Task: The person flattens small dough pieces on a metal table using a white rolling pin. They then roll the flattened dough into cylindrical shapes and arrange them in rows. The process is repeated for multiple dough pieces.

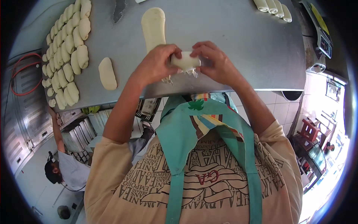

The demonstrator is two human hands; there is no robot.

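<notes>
Clamped from both ends: pale dough roll (185, 61), upper centre of frame.
Left hand (156, 64) and right hand (218, 64) face each other across it, fingers bent along its upper edge, thumbs lower; forearms angle inward from lower frame. Flattened dough strip (153, 26) extends upward from behind left hand, on metal table (242, 44).

Widest passage across the bench (238, 33): between the dough strip (153, 28) and the dough rolls (274, 8) at the far right. Narrower lane: between strip and lone dough oval (107, 74). Obstructions: packed dough pieces (67, 48) along the left end; fingers (206, 47) around a held dough roll (186, 62), near centre; scale (323, 45) beside the right edge.
</notes>
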